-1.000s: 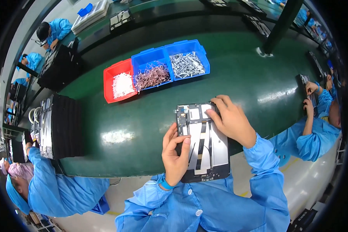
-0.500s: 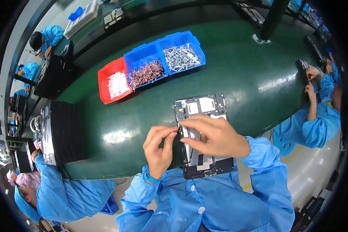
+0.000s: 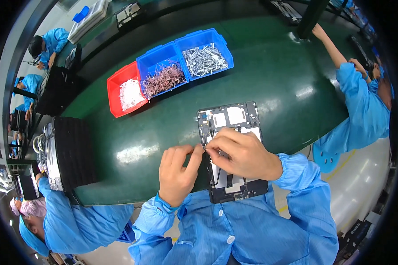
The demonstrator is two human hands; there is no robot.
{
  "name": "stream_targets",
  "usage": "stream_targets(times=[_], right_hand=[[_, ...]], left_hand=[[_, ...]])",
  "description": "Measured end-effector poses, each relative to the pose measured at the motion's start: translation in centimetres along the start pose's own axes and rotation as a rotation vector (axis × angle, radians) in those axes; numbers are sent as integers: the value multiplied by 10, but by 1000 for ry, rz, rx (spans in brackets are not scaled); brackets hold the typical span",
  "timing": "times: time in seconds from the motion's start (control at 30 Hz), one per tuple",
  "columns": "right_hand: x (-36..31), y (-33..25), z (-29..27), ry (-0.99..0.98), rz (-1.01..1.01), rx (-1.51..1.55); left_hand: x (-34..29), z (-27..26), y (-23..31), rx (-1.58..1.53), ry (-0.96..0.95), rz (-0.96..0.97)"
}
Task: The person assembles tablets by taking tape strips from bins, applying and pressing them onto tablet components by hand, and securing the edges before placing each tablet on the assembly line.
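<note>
In front of me an opened tablet body (image 3: pixel 234 190), black with white and metallic inner parts, lies on the green table close to its front edge. At the tablet's left long edge my left hand (image 3: pixel 177 171) is closed, with thumb and forefinger pressed together there. My right hand (image 3: pixel 244 154) reaches over the tablet from the right, its thumb and fingers pinched at the same edge. The two sets of fingertips almost meet. Whatever they hold is too small and too covered to make out. Both hands hide the middle of the tablet.
Beyond the tablet stand a red bin (image 3: pixel 112 92) of small white pieces, a blue bin (image 3: pixel 159 54) of thin reddish-brown parts and another blue bin (image 3: pixel 210 37) of silvery parts. Black trays (image 3: pixel 70 152) are stacked at left. Co-workers sit on both sides; one's arm (image 3: pixel 334 51) reaches across at right.
My right hand's spread fingers have closed into a pinch at the tablet's left edge. My left hand has turned slightly, staying near that edge. The co-worker at right has stretched an arm forward.
</note>
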State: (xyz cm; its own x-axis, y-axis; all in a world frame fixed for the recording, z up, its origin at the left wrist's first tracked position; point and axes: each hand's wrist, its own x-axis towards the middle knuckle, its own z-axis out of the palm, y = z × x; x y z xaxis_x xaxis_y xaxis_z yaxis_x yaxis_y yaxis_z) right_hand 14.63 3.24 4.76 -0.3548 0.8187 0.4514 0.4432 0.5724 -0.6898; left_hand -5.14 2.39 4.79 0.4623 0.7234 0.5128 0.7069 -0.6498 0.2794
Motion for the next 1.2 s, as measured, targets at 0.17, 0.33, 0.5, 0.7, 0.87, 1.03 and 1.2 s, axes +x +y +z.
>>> stream_targets(times=[0.17,0.33,0.5,0.7,0.87,1.03,1.2], right_hand=[[-1,13,4,-38,107,68],[3,32,14,-32,149,97],[0,35,19,-55,106,14],[0,36,19,-74,98,-8],[1,36,17,-75,84,3],[-1,39,18,-81,79,-2],[-1,42,17,-114,36,-38]], left_hand=[[4,4,1,-50,-126,-171],[0,22,-22,-736,-234,-771],[7,31,-31,-1120,-276,-1036],[13,31,-34,-1079,-332,-1051],[17,31,-35,-1058,-364,-1053],[19,33,-35,-1023,-373,-1055],[19,33,-32,-1012,-367,-1037]])
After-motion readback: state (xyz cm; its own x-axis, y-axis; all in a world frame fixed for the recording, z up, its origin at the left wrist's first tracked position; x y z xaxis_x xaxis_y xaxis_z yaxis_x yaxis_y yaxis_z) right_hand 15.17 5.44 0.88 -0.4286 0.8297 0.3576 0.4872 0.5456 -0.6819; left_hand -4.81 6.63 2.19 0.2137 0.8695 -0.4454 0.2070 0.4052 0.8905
